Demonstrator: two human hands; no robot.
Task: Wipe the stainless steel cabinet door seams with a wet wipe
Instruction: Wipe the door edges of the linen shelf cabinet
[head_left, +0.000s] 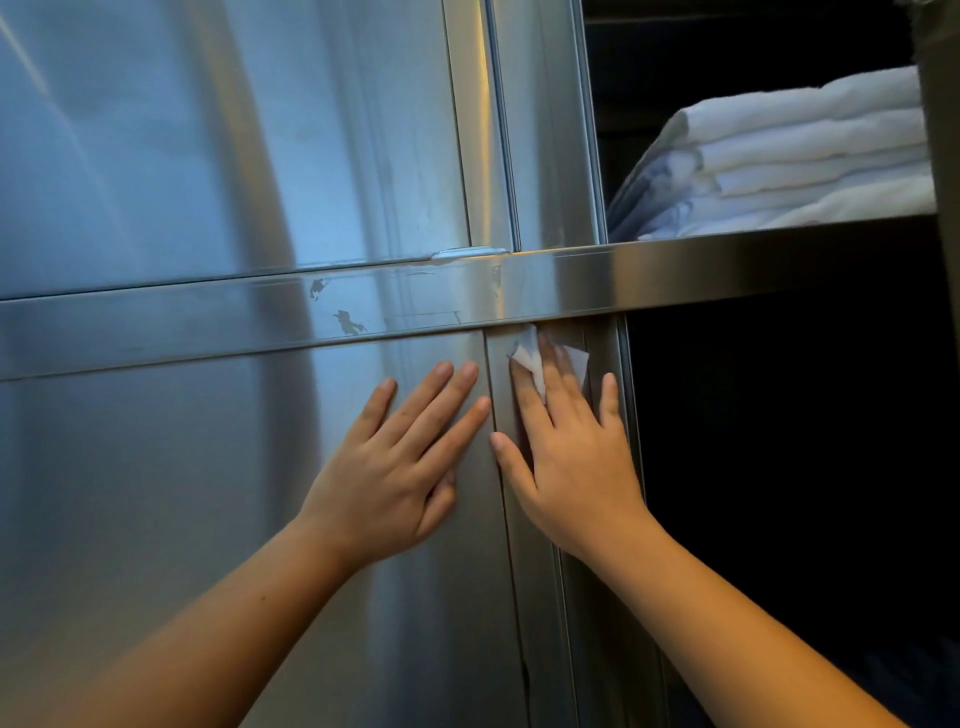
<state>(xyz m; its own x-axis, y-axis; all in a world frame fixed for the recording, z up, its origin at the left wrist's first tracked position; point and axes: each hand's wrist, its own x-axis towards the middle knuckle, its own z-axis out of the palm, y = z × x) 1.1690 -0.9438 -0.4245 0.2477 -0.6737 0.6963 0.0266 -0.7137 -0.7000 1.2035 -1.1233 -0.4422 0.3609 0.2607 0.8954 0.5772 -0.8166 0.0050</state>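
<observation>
While left hand (395, 467) lies flat, empty, on door (156, 519), right hand (576, 467), fingers straight, presses wet wipe (525, 356) beside seam (511, 571), under rail (208, 332).

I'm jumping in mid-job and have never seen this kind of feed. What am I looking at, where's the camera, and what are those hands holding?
There is no machine here. A person works with bare hands, and the one picture comes from a camera worn on their head, looking forward and down. The left hand lies flat, fingers straight, on the lower stainless steel door. The right hand presses a white wet wipe with straight fingers against the upright strip beside that door, just under the horizontal rail. To the right the cabinet is open and dark; folded white towels lie on its shelf.
</observation>
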